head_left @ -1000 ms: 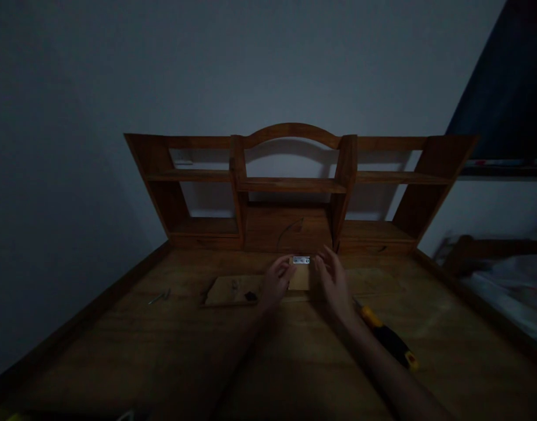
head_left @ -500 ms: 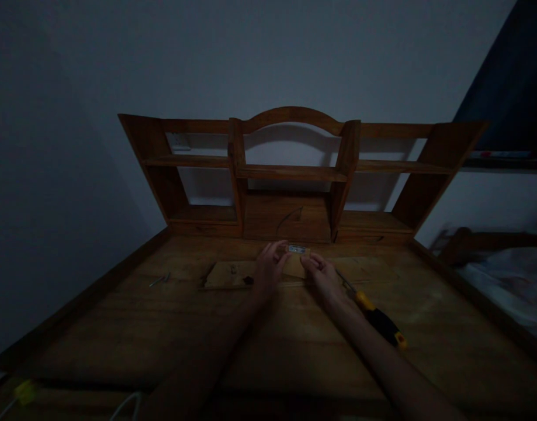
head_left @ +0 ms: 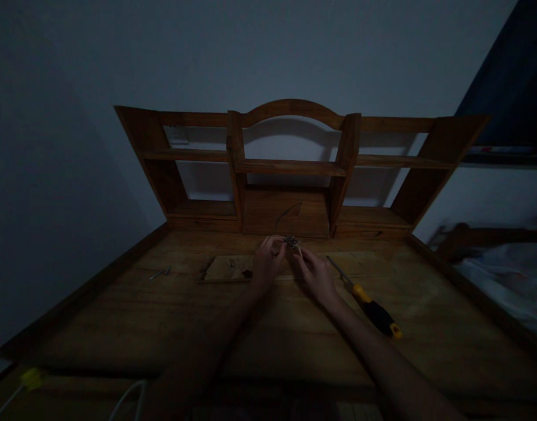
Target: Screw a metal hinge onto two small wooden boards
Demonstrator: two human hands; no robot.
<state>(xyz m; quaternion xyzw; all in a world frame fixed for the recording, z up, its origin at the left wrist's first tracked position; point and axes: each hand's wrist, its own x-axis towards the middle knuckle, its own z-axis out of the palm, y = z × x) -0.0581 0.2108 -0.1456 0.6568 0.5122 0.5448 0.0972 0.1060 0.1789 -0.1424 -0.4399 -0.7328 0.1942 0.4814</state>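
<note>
Both hands meet over the middle of the wooden desk, in dim light. Between the fingertips is a small, dark, shiny metal part (head_left: 290, 240), too small to name. My left hand (head_left: 266, 261) is closed, pinching its left end between thumb and fingers. Against its right side my right hand (head_left: 317, 275) is also closed, gripping a thin pale strip (head_left: 300, 251) that may be joined to the part. Beneath the hands lies a flat wooden board (head_left: 224, 268) with a dark, broken left end. A screwdriver (head_left: 373, 310) with a yellow and black handle rests right of my right hand.
A wooden shelf unit (head_left: 290, 168) stands along the desk's back, against the wall. Small metal pieces (head_left: 160, 273) lie on the desk's left side. At the lower left are a yellow object (head_left: 31, 378) and a white cable (head_left: 128, 397).
The small part has been turned between my fingers: its pale, flat face showed before, and now dark metal shows. My right hand has shifted slightly left. The view has tilted a little.
</note>
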